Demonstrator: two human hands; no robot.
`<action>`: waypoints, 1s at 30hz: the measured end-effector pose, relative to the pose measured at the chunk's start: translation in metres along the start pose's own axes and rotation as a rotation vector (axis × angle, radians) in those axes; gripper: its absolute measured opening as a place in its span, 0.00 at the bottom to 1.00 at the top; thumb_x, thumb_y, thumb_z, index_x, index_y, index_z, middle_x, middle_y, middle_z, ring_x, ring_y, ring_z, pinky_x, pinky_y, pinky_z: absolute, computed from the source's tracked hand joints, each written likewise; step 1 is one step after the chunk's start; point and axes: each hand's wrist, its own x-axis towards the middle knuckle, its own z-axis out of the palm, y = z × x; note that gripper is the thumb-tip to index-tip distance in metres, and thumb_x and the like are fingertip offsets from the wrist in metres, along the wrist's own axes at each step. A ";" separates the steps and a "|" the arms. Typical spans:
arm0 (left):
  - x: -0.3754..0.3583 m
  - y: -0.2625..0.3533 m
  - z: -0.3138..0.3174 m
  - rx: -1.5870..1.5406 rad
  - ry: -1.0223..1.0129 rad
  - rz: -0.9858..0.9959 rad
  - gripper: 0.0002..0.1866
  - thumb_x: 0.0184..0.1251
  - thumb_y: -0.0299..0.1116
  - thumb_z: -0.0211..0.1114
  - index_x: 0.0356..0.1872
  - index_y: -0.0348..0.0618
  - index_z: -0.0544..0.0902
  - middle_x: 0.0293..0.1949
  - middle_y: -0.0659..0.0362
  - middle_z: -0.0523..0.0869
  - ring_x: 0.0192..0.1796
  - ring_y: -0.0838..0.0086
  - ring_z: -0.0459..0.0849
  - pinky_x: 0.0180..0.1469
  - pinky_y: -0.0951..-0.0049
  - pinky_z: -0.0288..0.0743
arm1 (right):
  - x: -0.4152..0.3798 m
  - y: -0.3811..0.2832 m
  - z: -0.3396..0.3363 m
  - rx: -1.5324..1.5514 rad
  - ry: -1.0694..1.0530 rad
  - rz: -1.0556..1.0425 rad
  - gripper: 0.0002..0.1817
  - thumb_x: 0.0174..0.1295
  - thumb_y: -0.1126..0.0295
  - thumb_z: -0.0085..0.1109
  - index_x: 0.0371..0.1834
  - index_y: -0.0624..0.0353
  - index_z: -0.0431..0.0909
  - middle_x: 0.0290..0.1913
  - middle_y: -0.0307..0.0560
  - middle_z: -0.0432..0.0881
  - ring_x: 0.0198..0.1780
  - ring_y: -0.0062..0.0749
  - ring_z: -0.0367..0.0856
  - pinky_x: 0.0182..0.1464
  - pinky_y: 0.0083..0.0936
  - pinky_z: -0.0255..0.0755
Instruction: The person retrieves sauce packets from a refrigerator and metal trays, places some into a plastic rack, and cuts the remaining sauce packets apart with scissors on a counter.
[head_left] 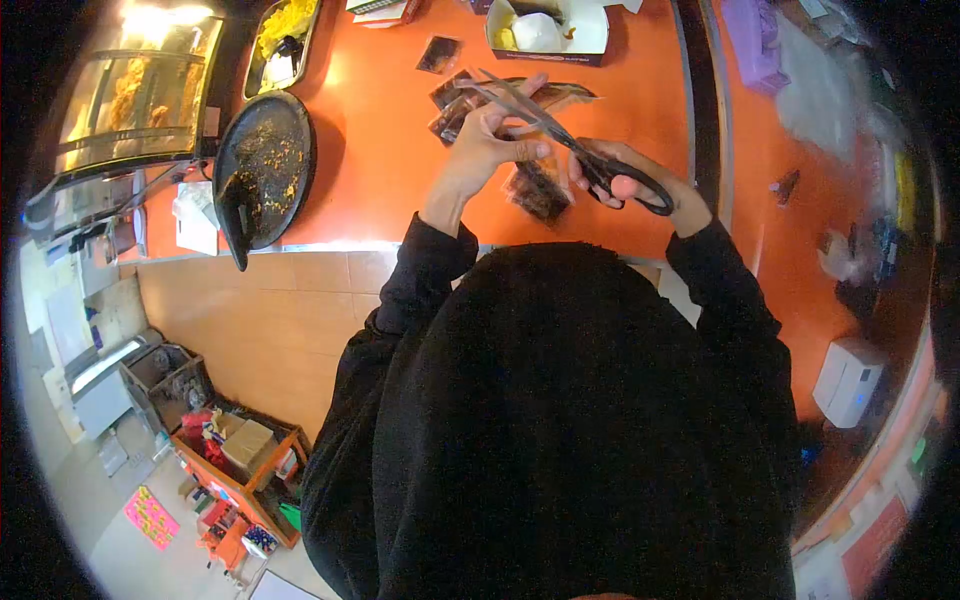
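Observation:
My right hand [635, 185] grips the black handles of a pair of scissors [560, 135], whose open blades point up and left over the orange counter [370, 150]. My left hand [490, 140] pinches a small clear packet [538, 188] with dark contents, held between the two hands just below the blades. Both arms are in black sleeves.
Several more dark packets [455, 100] lie on the counter beyond my hands. A white food box [545, 30] sits at the far edge, a black round pan [262, 165] with crumbs at the left, a glass warmer [135, 95] beyond it. A white device [848, 380] stands at right.

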 end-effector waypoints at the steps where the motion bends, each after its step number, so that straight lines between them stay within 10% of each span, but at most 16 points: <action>1: -0.001 0.008 0.003 0.026 -0.013 -0.033 0.38 0.39 0.19 0.66 0.58 0.41 0.62 0.55 0.58 0.68 0.50 0.76 0.71 0.51 0.77 0.67 | 0.002 0.004 -0.005 0.000 0.000 0.001 0.38 0.39 0.33 0.53 0.35 0.60 0.67 0.28 0.36 0.68 0.21 0.14 0.62 0.21 0.10 0.56; 5: -0.005 0.006 0.014 0.055 -0.043 -0.061 0.32 0.40 0.18 0.66 0.53 0.38 0.68 0.60 0.57 0.61 0.53 0.73 0.69 0.46 0.73 0.73 | 0.003 0.003 0.001 0.000 0.112 -0.088 0.32 0.42 0.37 0.54 0.32 0.59 0.67 0.26 0.35 0.67 0.23 0.14 0.65 0.22 0.10 0.60; 9: -0.008 -0.003 0.000 0.270 0.110 0.172 0.20 0.47 0.23 0.64 0.46 0.37 0.75 0.43 0.57 0.78 0.46 0.77 0.74 0.41 0.80 0.71 | -0.001 -0.001 -0.009 -0.052 0.515 -0.307 0.23 0.53 0.46 0.49 0.31 0.58 0.68 0.26 0.37 0.69 0.21 0.16 0.67 0.22 0.11 0.62; 10: -0.016 0.009 0.007 0.171 0.275 0.083 0.13 0.50 0.25 0.63 0.40 0.36 0.79 0.35 0.57 0.81 0.45 0.79 0.74 0.39 0.81 0.70 | -0.009 0.005 -0.032 -0.081 0.376 -0.404 0.10 0.52 0.66 0.56 0.35 0.56 0.68 0.26 0.33 0.70 0.22 0.15 0.70 0.19 0.11 0.65; 13: -0.026 0.029 0.004 -0.027 0.294 0.176 0.08 0.50 0.22 0.61 0.34 0.35 0.80 0.31 0.56 0.81 0.41 0.80 0.74 0.39 0.80 0.71 | -0.002 0.001 -0.026 -0.190 0.764 -0.600 0.13 0.53 0.62 0.57 0.35 0.56 0.68 0.25 0.35 0.71 0.18 0.17 0.69 0.18 0.13 0.65; 17: -0.023 0.045 0.020 -0.210 0.206 0.159 0.32 0.44 0.16 0.63 0.52 0.42 0.60 0.47 0.50 0.73 0.44 0.74 0.75 0.42 0.74 0.74 | 0.008 0.007 -0.005 0.163 0.440 -0.474 0.16 0.50 0.60 0.60 0.37 0.57 0.69 0.24 0.36 0.72 0.19 0.17 0.69 0.20 0.13 0.63; 21: -0.015 0.026 0.023 -0.389 0.011 0.110 0.49 0.39 0.15 0.66 0.59 0.53 0.43 0.55 0.48 0.64 0.49 0.69 0.74 0.48 0.71 0.71 | 0.019 0.002 0.015 -0.099 0.685 -0.566 0.15 0.48 0.67 0.60 0.37 0.58 0.68 0.28 0.35 0.71 0.26 0.17 0.68 0.26 0.13 0.61; 26: -0.019 0.037 0.017 -0.177 0.178 0.103 0.28 0.43 0.15 0.63 0.51 0.38 0.70 0.43 0.58 0.77 0.46 0.73 0.76 0.48 0.76 0.70 | -0.007 -0.010 0.021 -0.324 0.443 -0.479 0.18 0.52 0.55 0.56 0.37 0.57 0.68 0.28 0.33 0.68 0.29 0.16 0.67 0.26 0.14 0.62; 30: -0.020 0.055 0.009 -0.165 0.182 0.117 0.33 0.43 0.15 0.63 0.56 0.39 0.65 0.48 0.58 0.73 0.46 0.76 0.74 0.48 0.78 0.70 | -0.058 -0.016 -0.003 0.045 0.610 0.034 0.16 0.57 0.54 0.48 0.37 0.56 0.68 0.28 0.33 0.66 0.29 0.15 0.65 0.21 0.12 0.60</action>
